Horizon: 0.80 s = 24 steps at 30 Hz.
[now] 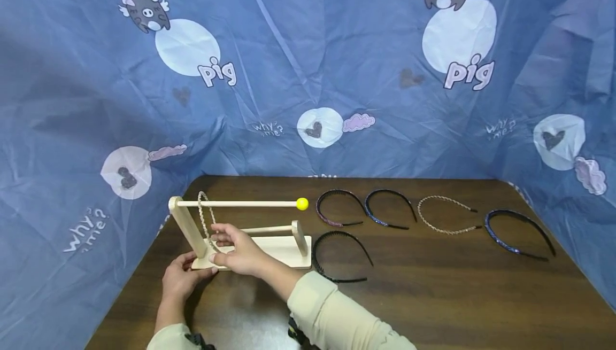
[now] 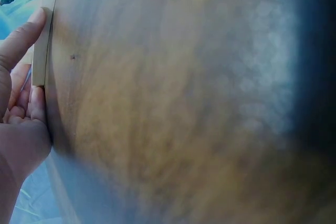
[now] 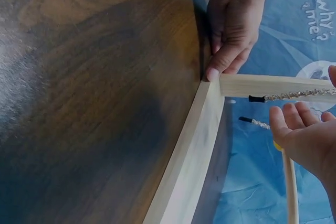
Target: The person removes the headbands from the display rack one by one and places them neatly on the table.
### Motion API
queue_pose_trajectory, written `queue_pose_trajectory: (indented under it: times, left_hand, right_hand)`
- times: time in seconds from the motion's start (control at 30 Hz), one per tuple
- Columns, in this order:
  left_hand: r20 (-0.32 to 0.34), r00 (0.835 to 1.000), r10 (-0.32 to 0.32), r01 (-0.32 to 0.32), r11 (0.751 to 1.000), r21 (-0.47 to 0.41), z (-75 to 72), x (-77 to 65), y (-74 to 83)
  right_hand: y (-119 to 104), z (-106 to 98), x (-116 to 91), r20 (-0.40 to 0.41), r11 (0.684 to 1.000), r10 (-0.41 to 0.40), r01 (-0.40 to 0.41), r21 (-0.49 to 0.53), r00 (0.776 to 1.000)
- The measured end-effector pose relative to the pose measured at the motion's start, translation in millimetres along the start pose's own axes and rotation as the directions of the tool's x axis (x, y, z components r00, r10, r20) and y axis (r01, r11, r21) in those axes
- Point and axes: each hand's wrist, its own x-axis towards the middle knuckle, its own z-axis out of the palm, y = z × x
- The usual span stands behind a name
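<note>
A wooden stand (image 1: 284,251) has a long upper rod (image 1: 255,204) tipped with a yellow ball and a shorter, lower rod behind. On the upper rod, near the tall left post, hangs a beaded headband (image 1: 201,216) with its dark tips downward. My left hand (image 1: 180,280) grips the left front corner of the base, thumb along the front edge (image 2: 47,19). My right hand (image 1: 243,254) is at the headband's lower arms, thumb and fingers spread apart. In the right wrist view, one beaded arm (image 3: 299,94) runs between thumb and fingers; the other passes behind the fingers (image 3: 281,121).
Right of the stand lie a black headband (image 1: 332,278), a pink-and-black one (image 1: 332,224), a blue one (image 1: 377,219), another beaded one (image 1: 435,229) and a dark blue one (image 1: 502,246). A blue printed cloth (image 1: 269,72) hangs around the brown table (image 1: 457,296).
</note>
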Motion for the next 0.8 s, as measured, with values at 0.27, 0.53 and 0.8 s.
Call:
queue_pose_trajectory:
  times: [0.27,0.53,0.8]
  left_hand:
    - [-0.010,1.000,0.001,-0.001,1.000,0.000,0.3,-0.5,-2.4]
    - [-0.013,1.000,0.012,-0.012,1.000,0.010,-2.4,-0.5,-5.1]
    - [-0.006,1.000,0.014,-0.014,1.000,-0.009,-0.6,1.2,-3.1]
  right_hand:
    - [6,2,9,-0.009,0.998,-0.004,0.003,-0.065,1.000]
    - [6,7,12,0.012,0.998,-0.007,0.007,-0.067,1.000]
    - [6,11,14,-0.056,0.998,-0.002,-0.002,-0.055,0.998]
